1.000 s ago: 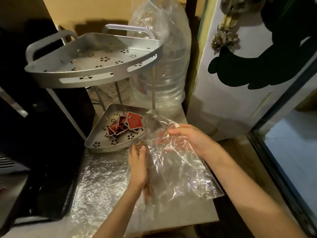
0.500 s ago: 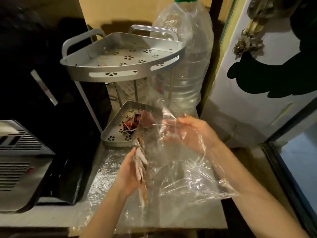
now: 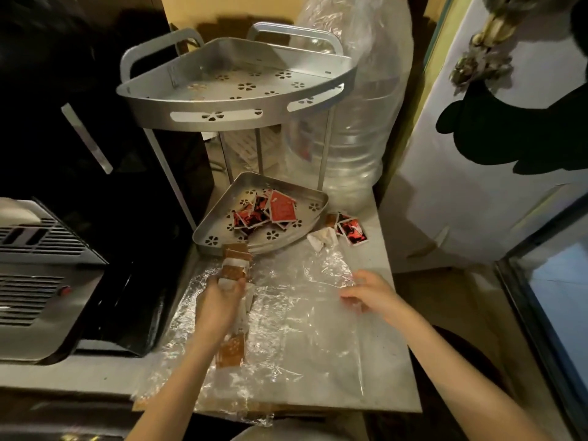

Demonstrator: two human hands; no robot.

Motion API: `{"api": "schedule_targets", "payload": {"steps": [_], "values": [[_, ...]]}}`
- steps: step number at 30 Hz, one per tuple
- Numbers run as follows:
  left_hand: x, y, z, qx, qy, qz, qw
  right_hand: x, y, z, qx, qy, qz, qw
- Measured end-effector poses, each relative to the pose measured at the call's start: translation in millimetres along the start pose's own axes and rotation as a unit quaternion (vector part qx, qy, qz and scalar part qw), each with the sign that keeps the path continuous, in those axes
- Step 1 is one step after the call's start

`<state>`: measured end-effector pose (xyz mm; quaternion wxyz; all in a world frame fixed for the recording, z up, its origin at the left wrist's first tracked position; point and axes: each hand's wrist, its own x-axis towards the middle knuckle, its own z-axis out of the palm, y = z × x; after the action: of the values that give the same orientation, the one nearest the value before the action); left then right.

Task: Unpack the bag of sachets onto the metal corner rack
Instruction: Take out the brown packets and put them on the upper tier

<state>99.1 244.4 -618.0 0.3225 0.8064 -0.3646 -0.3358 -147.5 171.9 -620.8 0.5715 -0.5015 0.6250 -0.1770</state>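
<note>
Two hands work: left hand [image 3: 219,305] grips brown sachets [image 3: 234,265] (a strip), right hand [image 3: 374,294] pinches the plastic bag [image 3: 305,313] beside it.

Matt brushed-metal rack [image 3: 235,116]; crinkled glossy clear plastic bag [image 3: 302,319]; shiny red foil sachets [image 3: 280,210]; smooth dull table [image 3: 381,393].

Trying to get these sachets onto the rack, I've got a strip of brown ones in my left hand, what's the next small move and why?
Probably carry the left hand forward and lay its brown sachet strip in the lower tray, beside the red sachets. The strip's top already sits at the tray's front edge. A few loose sachets lie on the counter beside the tray for afterwards.
</note>
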Motion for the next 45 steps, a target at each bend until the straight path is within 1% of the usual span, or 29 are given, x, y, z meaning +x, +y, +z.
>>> {"api": "schedule_targets", "payload": {"steps": [2, 4, 6, 8, 9, 10, 11, 12, 14, 15, 16, 17, 19, 21, 23, 26, 29, 31, 33, 35, 37, 39, 40, 41, 43, 45], "values": [[5.3, -5.7, 6.6, 0.045, 0.023, 0.006, 0.999, 1.3, 2.2, 4.5, -0.042, 0.033, -0.025, 0.998], [6.2, -10.0, 12.4, 0.12, 0.053, 0.035, 0.991, 2.1, 0.4, 5.1, -0.144, 0.064, -0.063, 0.985], [3.0, -9.0, 16.8, 0.185, 0.089, 0.083, 0.975, 5.4, -3.8, 4.0, -0.24, 0.099, -0.113, 0.959], [-2.2, -3.1, 21.4, 0.211, 0.112, 0.168, 0.956, 9.9, -11.2, 5.7, -0.307, 0.137, -0.17, 0.926], [-6.0, 2.3, 24.5, 0.236, 0.109, 0.233, 0.937, 12.8, -15.6, 7.5, -0.326, 0.148, -0.193, 0.913], [-6.3, 4.2, 29.8, 0.264, 0.089, 0.302, 0.912, 16.3, -19.3, 10.1, -0.34, 0.149, -0.218, 0.903], [-4.8, 5.2, 36.4, 0.296, 0.054, 0.351, 0.887, 19.8, -23.2, 13.3, -0.354, 0.138, -0.242, 0.893], [-3.3, 7.6, 42.3, 0.33, 0.014, 0.378, 0.865, 23.4, -26.8, 17.3, -0.373, 0.124, -0.263, 0.881], [-1.5, 12.1, 53.8, 0.387, -0.055, 0.368, 0.844, 30.5, -33.2, 25.8, -0.426, 0.104, -0.295, 0.849], [0.0, 12.3, 59.5, 0.404, -0.066, 0.363, 0.837, 33.5, -35.7, 29.4, -0.458, 0.103, -0.3, 0.83], [3.3, 9.4, 66.0, 0.407, -0.064, 0.362, 0.836, 36.3, -37.2, 31.9, -0.486, 0.105, -0.299, 0.814], [5.0, 7.5, 69.9, 0.403, -0.072, 0.342, 0.846, 38.4, -37.7, 33.6, -0.505, 0.109, -0.296, 0.803], [8.7, 4.5, 74.6, 0.403, -0.071, 0.321, 0.854, 40.9, -38.0, 34.5, -0.511, 0.119, -0.299, 0.797], [11.6, 1.7, 76.2, 0.407, -0.077, 0.312, 0.855, 42.5, -37.9, 32.1, -0.478, 0.126, -0.308, 0.813], [13.7, 0.0, 76.8, 0.399, -0.086, 0.306, 0.86, 45.2, -37.0, 26.4, -0.417, 0.131, -0.305, 0.846], [16.6, 0.0, 78.0, 0.395, -0.093, 0.301, 0.863, 52.2, -35.3, 12.7, -0.31, 0.123, -0.271, 0.903], [17.7, -0.1, 79.8, 0.39, -0.094, 0.294, 0.867, 55.6, -39.6, -3.2, -0.191, 0.135, -0.253, 0.939], [18.6, -1.5, 81.2, 0.391, -0.095, 0.292, 0.868, 54.6, -44.2, -16.3, -0.102, 0.149, -0.221, 0.958], [19.6, -3.7, 81.9, 0.394, -0.095, 0.294, 0.866, 54.2, -43.8, -30.2, -0.001, 0.164, -0.159, 0.974], [19.5, -4.2, 81.6, 0.394, -0.092, 0.298, 0.865, 52.4, -38.4, -45.0, 0.101, 0.166, -0.111, 0.975], [19.9, -4.0, 81.2, 0.394, -0.086, 0.302, 0.864, 48.1, -29.5, -58.5, 0.209, 0.139, -0.081, 0.965], [21.0, -4.6, 81.5, 0.396, -0.083, 0.304, 0.863, 43.6, -20.1, -69.8, 0.338, 0.089, -0.037, 0.936], [21.5, -5.4, 81.8, 0.398, -0.082, 0.306, 0.861, 41.1, -15.4, -73.0, 0.384, 0.07, -0.008, 0.921], [21.6, -6.0, 82.0, 0.399, -0.081, 0.308, 0.86, 38.9, -10.8, -75.8, 0.397, 0.061, 0.02, 0.916], [21.9, -7.5, 82.0, 0.399, -0.083, 0.31, 0.859, 35.4, -4.7, -78.9, 0.377, 0.05, 0.064, 0.923], [22.0, -8.0, 82.1, 0.4, -0.085, 0.309, 0.859, 33.1, 1.2, -82.2, 0.359, 0.047, 0.079, 0.929]]}}
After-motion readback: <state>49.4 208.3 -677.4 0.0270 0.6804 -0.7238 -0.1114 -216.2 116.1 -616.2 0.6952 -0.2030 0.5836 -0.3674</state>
